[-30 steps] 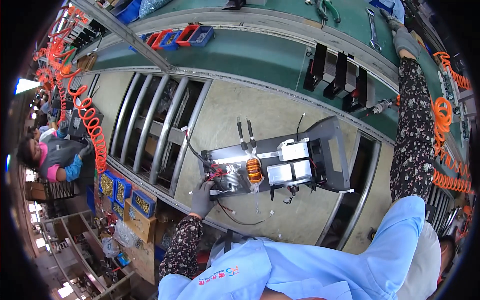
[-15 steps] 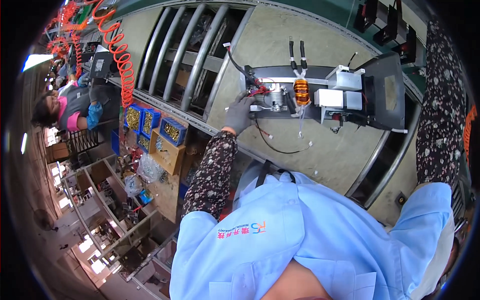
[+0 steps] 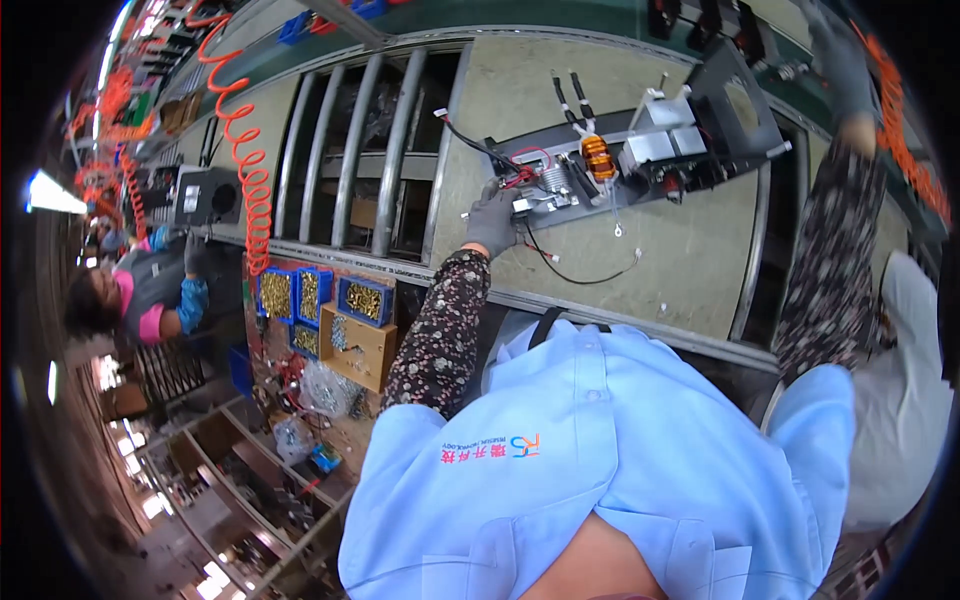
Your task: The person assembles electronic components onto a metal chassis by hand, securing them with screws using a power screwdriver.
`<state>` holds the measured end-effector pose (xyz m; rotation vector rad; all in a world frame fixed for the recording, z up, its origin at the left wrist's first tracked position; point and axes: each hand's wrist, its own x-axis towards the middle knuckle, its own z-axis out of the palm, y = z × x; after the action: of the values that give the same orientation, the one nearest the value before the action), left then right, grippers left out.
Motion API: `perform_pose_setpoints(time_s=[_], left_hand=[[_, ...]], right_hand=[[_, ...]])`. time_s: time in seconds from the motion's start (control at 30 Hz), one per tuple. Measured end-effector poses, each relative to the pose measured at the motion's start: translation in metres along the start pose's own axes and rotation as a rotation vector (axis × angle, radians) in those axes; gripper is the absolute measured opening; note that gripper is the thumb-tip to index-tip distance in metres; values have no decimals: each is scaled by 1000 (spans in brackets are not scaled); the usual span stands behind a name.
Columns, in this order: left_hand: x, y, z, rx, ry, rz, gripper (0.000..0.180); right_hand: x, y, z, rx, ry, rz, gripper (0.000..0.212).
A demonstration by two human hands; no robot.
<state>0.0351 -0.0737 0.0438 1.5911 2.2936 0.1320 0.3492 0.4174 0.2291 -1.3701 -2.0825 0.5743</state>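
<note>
A dark metal chassis (image 3: 560,214) lies slantwise on the bench, carrying an orange copper coil (image 3: 598,158), pale rectangular blocks (image 3: 650,150), a finned silver part and loose wires. Its right end rises into an upright dark panel (image 3: 738,105). Grey-gloved, my left hand (image 3: 492,220) grips the chassis at its near left corner, with some fingertips hidden among the parts. My right hand (image 3: 842,75), also in a grey glove, reaches out at the far right beside an orange coiled hose (image 3: 900,120). Motion blurs its fingers, and whether it holds anything is unclear.
Metal rollers (image 3: 362,150) span a gap left of the bench top (image 3: 690,270). Blue bins (image 3: 365,300) of brass-coloured fasteners and a cardboard box (image 3: 360,352) stand at left. Another orange coiled hose (image 3: 245,140) hangs there. A co-worker (image 3: 150,290) is beyond. Dark units (image 3: 700,30) sit at far right.
My right arm has swung further out, bringing its hand into view at the far right. The chassis now lies more slanted, right end farther away; my left hand stays at its left end. The view shifted.
</note>
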Motion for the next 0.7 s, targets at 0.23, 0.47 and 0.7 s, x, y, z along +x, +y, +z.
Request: perform_pose_setpoints(time_s=[0.23, 0.47, 0.7], left_hand=[[15, -25, -21, 152, -113, 346, 82], [19, -31, -1, -52, -57, 408, 88], [18, -24, 13, -136, 40, 376, 84]], right_hand=[[-395, -134, 74, 762, -614, 335, 19], [-474, -94, 260, 81, -835, 306, 37], [-458, -118, 326, 96, -550, 158, 34]])
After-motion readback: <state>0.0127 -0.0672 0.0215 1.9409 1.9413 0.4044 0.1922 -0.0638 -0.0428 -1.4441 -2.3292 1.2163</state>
